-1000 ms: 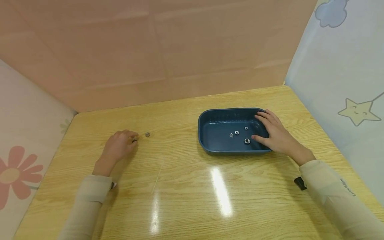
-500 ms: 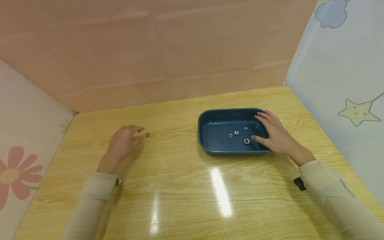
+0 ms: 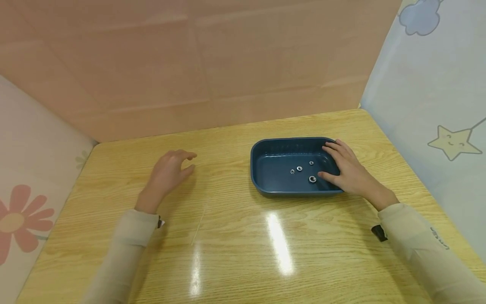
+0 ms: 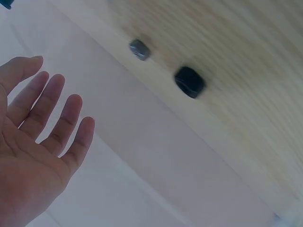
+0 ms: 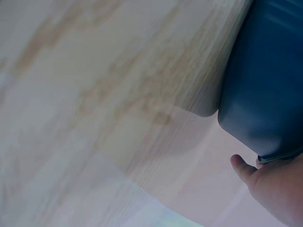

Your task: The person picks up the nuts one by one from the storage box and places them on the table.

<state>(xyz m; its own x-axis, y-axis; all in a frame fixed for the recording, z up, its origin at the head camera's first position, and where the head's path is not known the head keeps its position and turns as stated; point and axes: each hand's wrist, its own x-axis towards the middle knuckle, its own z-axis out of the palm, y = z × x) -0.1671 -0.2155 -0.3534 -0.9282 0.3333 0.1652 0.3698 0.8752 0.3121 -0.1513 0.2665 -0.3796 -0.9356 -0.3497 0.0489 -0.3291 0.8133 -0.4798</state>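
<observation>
My left hand [image 3: 168, 171] is over the left part of the table, thumb and forefinger apart with nothing between them. In the left wrist view its fingers are loosely bent, and a small grey nut [image 4: 139, 49] and a larger black nut [image 4: 189, 82] lie on the wood beyond them. From the head both of these are hidden by the hand. Several silver nuts [image 3: 299, 168] lie in a dark blue rectangular tray [image 3: 279, 192]. My right hand [image 3: 351, 174] grips the tray's right end, thumb and fingers reaching in over the rim.
The wooden table [image 3: 235, 236] meets a pinkish backdrop [image 3: 212, 63] behind. Pale printed panels stand at both sides, the right panel [image 3: 429, 93] with a star and a cloud. A thin pale strand [image 3: 198, 226] lies near the table's middle.
My left hand has moved right and away from me, opening its thumb and forefinger; the grey nut is now hidden behind it. The right hand and tray have stayed put.
</observation>
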